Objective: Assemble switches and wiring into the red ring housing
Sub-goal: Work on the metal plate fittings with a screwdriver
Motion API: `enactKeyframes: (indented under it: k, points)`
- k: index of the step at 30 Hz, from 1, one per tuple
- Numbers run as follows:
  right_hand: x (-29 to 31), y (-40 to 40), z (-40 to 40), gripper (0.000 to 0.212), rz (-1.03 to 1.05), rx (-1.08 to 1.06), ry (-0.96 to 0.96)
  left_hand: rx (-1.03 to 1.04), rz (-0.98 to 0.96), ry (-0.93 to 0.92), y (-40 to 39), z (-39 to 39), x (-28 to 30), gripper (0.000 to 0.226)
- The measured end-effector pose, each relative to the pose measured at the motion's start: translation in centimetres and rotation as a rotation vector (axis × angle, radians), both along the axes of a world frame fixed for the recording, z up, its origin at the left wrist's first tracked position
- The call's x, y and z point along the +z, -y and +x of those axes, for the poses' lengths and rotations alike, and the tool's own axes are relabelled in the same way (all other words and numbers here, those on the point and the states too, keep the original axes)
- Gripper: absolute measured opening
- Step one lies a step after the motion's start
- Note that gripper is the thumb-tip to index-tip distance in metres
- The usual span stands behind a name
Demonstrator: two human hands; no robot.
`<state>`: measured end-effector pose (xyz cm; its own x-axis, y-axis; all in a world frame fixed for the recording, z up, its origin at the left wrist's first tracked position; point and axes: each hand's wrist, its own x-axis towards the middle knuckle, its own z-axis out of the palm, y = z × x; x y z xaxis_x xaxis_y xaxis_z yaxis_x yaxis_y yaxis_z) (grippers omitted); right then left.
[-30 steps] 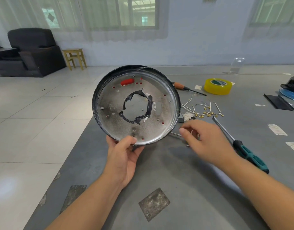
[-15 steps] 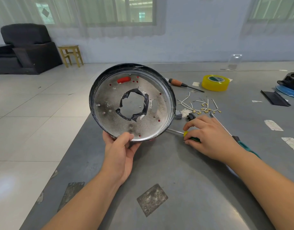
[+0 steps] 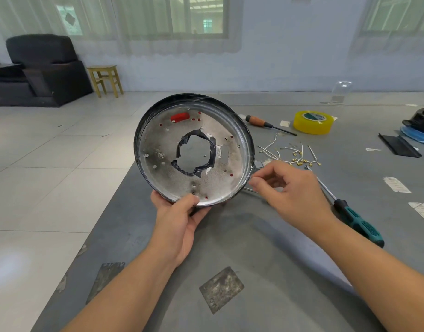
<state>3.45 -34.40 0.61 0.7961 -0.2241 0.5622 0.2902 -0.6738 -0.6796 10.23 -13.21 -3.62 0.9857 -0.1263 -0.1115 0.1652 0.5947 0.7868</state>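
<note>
My left hand (image 3: 180, 219) grips the bottom rim of the round housing (image 3: 158, 164) and holds it tilted up above the grey table (image 3: 254, 248). I see its dull metal inner face, a black rim, a taped centre hole and red showing through a slot and small holes. My right hand (image 3: 290, 190) is at the housing's lower right rim, thumb and forefinger pinched together on something small that I cannot make out. Loose white wires with brass terminals (image 3: 290, 154) lie on the table behind that hand.
A teal-handled screwdriver (image 3: 357, 224) lies right of my right hand. Farther back lie an orange-handled screwdriver (image 3: 256, 121) and a yellow tape roll (image 3: 312, 122). A black strip (image 3: 399, 148) and a black-and-blue item (image 3: 419, 125) sit at the right edge. The table's left edge drops to tiled floor.
My right hand has risen from the table, where it covered a small yellow-green item, up to the housing's lower right rim with pinched fingers. The housing has stayed in my left hand.
</note>
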Motion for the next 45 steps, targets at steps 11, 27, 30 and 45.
enactKeyframes:
  k: [11, 27, 30, 45]
  points:
    - [1.3, -3.6, 3.0, 0.007, -0.137, 0.297, -0.325, -0.016, 0.009, 0.019, 0.3, -0.1, 0.0, 0.062]
    - [-0.8, -3.9, 3.5, 0.004, -0.307, 0.163, -0.255, -0.044, 0.008, 0.074, 0.3, 0.1, -0.5, 0.072]
    - [-0.9, -4.1, 3.7, 0.004, -0.287, 0.153, -0.274, -0.047, 0.017, 0.083, 0.3, 0.0, -0.4, 0.075]
    - [-1.3, -4.2, 3.8, 0.01, -0.283, 0.164, -0.289, -0.048, 0.047, 0.093, 0.3, 0.1, -0.4, 0.078]
